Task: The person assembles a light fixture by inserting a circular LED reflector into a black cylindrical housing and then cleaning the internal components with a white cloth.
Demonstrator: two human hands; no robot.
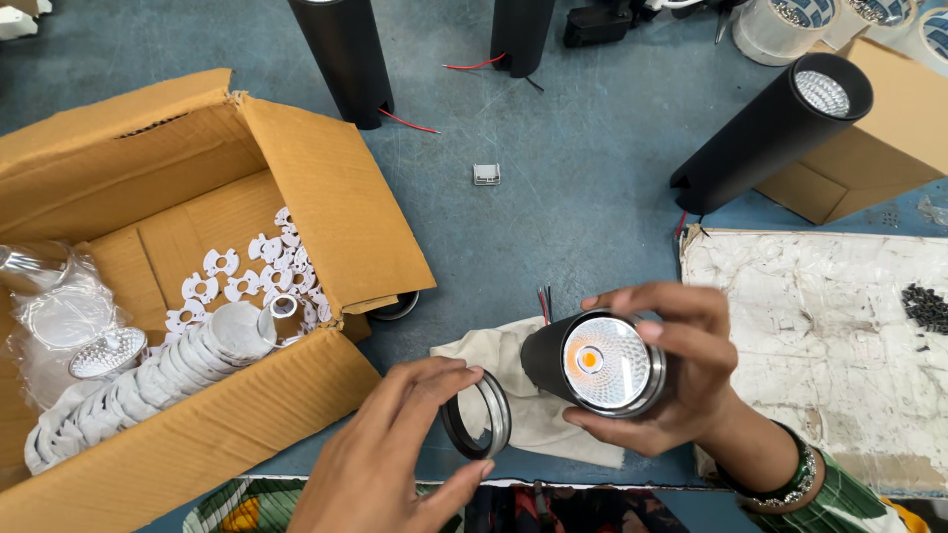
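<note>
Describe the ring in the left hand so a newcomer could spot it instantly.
Start at the big open cardboard box on the left; just past its near right corner a beige cloth lies on the blue table. At its edge the left hand pinches the ring: a thin dark hoop with a silvery rim, unlike the black cylinder lamps.

1. Open cardboard box (326, 212), left of frame: white plastic clips (281, 262), stacked white reflectors (168, 370), clear bags (54, 306).
2. Black cylinder lamp housings: two upright at top centre (341, 59) (520, 35), one tilted upper right (770, 133).
3. Small grey clip (486, 175) on the blue counter (573, 227).
4. Worn white board (820, 316), right; dark screws (926, 306) on it.
5. Beige cloth (504, 360), lower centre.
</note>
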